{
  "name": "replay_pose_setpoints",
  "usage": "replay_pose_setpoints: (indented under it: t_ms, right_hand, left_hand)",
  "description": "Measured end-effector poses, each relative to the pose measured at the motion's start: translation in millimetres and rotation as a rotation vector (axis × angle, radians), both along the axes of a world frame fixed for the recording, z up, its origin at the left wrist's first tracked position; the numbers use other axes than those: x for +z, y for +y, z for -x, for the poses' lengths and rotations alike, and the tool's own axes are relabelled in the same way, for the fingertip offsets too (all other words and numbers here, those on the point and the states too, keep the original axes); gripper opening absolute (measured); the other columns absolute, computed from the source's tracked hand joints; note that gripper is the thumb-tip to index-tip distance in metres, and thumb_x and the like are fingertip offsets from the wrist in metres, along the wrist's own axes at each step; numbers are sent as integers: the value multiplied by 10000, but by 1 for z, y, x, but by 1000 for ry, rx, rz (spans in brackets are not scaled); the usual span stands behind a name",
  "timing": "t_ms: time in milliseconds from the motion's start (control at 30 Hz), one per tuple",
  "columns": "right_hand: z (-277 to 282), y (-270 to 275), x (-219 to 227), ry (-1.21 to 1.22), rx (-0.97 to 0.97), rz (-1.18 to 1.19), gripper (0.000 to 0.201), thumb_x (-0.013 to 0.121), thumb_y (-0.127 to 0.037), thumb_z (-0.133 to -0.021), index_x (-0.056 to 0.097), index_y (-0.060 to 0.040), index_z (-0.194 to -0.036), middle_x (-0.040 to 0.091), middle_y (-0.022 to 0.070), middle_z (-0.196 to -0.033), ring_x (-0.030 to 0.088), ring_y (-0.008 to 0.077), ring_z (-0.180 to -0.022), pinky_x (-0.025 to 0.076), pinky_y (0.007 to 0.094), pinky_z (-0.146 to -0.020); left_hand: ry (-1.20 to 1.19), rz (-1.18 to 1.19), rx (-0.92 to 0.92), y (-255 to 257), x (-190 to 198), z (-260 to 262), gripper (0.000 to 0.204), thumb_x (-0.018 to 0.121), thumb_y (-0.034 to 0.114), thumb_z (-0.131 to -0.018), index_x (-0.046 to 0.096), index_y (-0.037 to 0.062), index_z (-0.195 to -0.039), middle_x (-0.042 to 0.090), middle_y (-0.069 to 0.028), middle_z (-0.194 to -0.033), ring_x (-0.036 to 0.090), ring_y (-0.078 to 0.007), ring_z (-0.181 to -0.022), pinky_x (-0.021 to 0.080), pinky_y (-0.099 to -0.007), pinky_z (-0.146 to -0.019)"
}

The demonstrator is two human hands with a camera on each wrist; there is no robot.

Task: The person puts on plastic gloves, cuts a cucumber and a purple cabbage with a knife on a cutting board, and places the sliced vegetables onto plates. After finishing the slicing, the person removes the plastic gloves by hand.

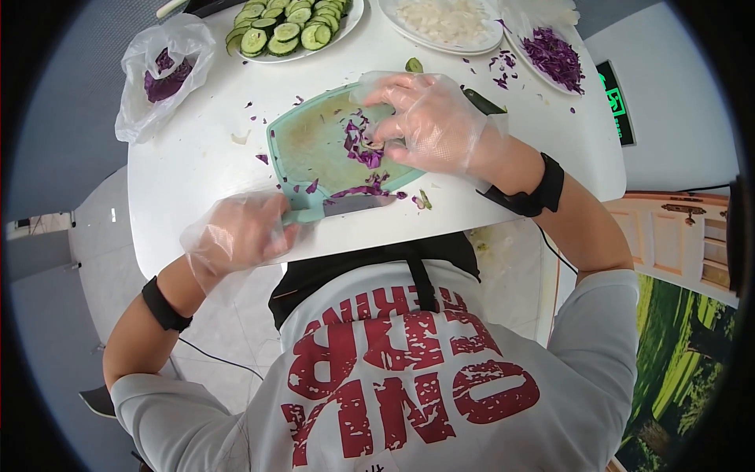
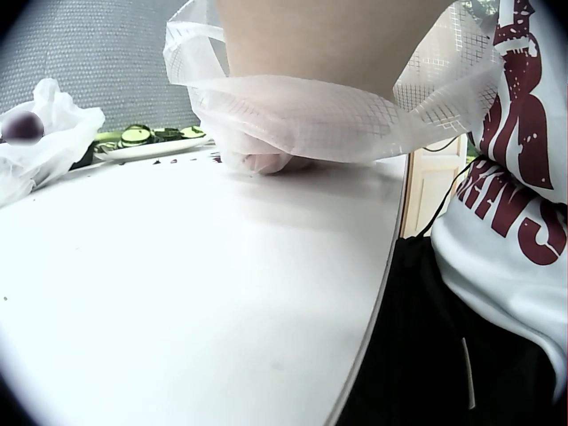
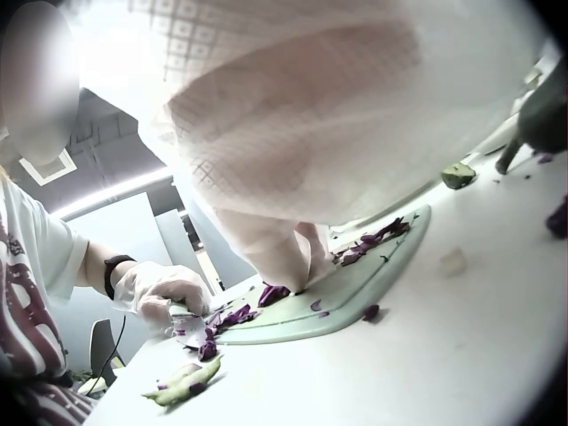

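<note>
My left hand (image 1: 240, 232), in a clear plastic glove, grips the teal handle of a knife (image 1: 358, 204) at the near edge of the table. Its blade lies along the near side of the green cutting board (image 1: 303, 130), with purple cabbage shreds beside it. My right hand (image 1: 432, 126), also gloved, reaches over the board with spread, bent fingers. Its fingertips come down at a small heap of chopped purple cabbage (image 1: 362, 149). The right wrist view shows the fingertips beside a cabbage piece (image 3: 273, 294). In the left wrist view the glove hides the knife.
Beyond the board stand a plate of cucumber slices (image 1: 287, 31), a plate of pale white pieces (image 1: 448, 23) and a plate of shredded purple cabbage (image 1: 554, 59). A plastic bag (image 1: 165, 75) with purple cabbage lies at the far left. Scraps dot the white table (image 1: 189, 165).
</note>
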State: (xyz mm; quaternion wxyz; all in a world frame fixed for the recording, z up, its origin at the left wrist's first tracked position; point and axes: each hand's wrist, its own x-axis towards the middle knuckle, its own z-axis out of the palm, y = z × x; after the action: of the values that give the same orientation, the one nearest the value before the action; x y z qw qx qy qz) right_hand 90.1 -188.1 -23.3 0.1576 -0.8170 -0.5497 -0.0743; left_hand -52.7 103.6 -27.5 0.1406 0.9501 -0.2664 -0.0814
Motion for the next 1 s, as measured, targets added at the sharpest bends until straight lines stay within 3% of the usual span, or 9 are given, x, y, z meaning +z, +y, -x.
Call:
replay_pose_setpoints:
  t_ms: [367,433,567,633,1000]
  right_hand:
    - [-9,-5,-5,116,-2,-151,56,737,-160,-711,726,-164,-765,651,9,-1139,594,228,-1104,499,364,-873]
    - [-9,-6,-5,106,-12,-149,96,695,-233,-757,752,-156,-760,672,52,-1124,593,245,-1113,505,381,-892]
    - [-8,-9,-4,142,-31,-168,96,695,-230,-761,751,-153,-756,675,56,-1120,608,239,-1082,509,382,-872]
    - [-9,-9,-6,154,-43,-176,90,694,-224,-762,749,-156,-745,677,53,-1112,615,234,-1063,512,380,-857]
    - [-4,4,-1,99,-26,-105,59,715,-185,-738,701,-133,-713,672,38,-1093,620,241,-997,501,371,-828]
  left_hand:
    - [13,26,40,-6,6,-8,244,619,294,-887,570,55,-878,574,-151,-636,600,-345,-567,487,-436,-546]
    - [38,-11,52,-6,6,-8,166,620,191,-853,589,38,-907,588,-160,-685,603,-358,-631,480,-432,-581]
    - [34,28,49,-7,10,-1,164,635,187,-834,597,42,-901,585,-156,-679,598,-355,-631,479,-430,-582]
    - [-58,36,28,-7,11,2,191,640,255,-874,590,71,-868,580,-130,-637,603,-323,-586,488,-415,-555]
    - [-49,80,47,-5,5,6,191,677,239,-843,599,66,-861,570,-131,-596,589,-327,-538,478,-419,-528]
